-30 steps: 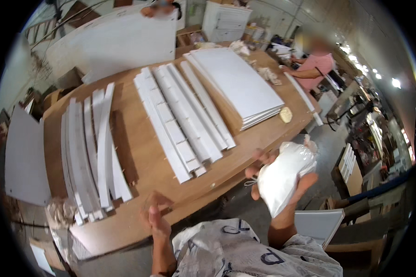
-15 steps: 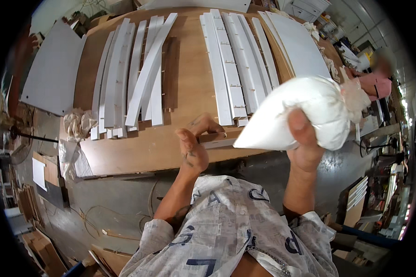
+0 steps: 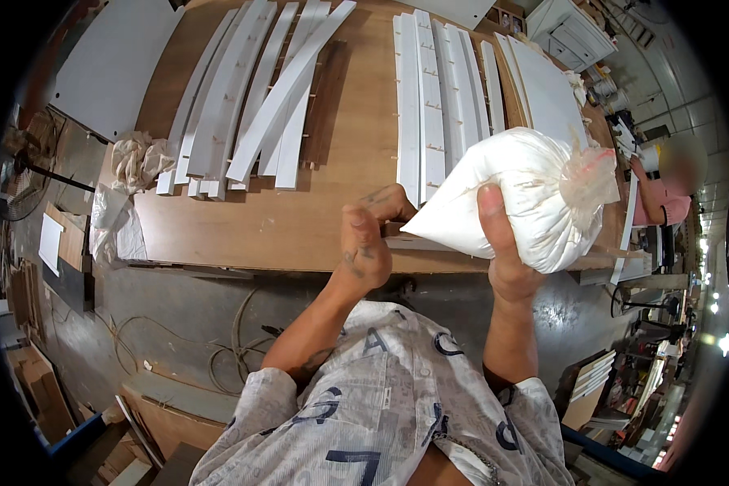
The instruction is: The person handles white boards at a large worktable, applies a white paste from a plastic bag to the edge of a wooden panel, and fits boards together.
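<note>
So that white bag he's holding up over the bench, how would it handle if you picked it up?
The white bag bulges full, so probably heavy and slumping. The right hand grips it from beneath; its thin plastic looks slippery and could tear.

Thin plastic, painted board, bare wood

The bag (image 3: 526, 194) in the right hand (image 3: 506, 259) is thin, translucent plastic, slightly glossy and wrinkled, packed with a white powdery fill; its knotted neck is crinkled clear film. The worktable (image 3: 259, 227) under the left hand (image 3: 364, 243) is matt, smooth brown wood. The slats (image 3: 441, 89) and curved strips (image 3: 259, 97) on it look like white-coated board, smooth and satin. Crumpled sheets (image 3: 138, 158) at the table's edge look like dull plastic film or paper.
</note>
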`<state>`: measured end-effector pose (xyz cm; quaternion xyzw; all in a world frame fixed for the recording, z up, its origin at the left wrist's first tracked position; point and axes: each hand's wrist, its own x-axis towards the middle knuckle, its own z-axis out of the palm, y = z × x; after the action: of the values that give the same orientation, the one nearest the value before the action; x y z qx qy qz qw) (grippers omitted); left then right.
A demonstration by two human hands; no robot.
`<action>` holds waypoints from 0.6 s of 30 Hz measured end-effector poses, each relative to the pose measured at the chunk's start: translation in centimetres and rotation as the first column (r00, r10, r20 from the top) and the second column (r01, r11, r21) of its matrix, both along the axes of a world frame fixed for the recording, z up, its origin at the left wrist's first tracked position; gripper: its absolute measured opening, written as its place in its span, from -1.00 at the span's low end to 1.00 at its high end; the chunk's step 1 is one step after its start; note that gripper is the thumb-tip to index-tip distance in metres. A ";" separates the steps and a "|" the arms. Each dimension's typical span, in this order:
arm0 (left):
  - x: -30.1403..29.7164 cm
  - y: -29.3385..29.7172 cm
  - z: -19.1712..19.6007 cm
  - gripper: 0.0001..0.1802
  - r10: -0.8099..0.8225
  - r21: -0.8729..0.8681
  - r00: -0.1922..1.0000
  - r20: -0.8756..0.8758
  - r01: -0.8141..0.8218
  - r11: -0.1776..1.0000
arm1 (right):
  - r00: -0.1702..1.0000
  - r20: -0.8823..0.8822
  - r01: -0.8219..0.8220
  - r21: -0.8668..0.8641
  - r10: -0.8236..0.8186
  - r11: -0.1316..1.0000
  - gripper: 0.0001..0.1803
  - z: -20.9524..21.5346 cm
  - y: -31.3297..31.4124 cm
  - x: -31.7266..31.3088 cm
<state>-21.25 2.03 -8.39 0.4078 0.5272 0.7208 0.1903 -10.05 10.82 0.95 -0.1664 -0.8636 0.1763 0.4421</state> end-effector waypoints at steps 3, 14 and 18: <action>0.1 0.1 0.0 0.04 -0.001 0.004 0.999 0.033 0.001 1.000 | 0.998 0.051 0.017 0.099 -0.022 0.995 -0.41 -0.3 0.2 0.2; 0.0 0.5 0.1 0.04 0.017 0.004 0.999 0.034 -0.017 1.000 | 0.989 0.128 0.042 0.250 -0.076 0.967 -0.25 -1.0 1.0 1.1; 0.1 0.7 0.4 0.04 0.039 0.017 0.999 0.008 -0.039 0.999 | 0.992 0.093 0.064 0.214 -0.085 0.975 -0.26 -0.7 1.6 1.8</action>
<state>-21.16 2.71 -8.02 0.3963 0.5280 0.7305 0.1746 -8.26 12.37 0.26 -0.1597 -0.8920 0.0584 0.4188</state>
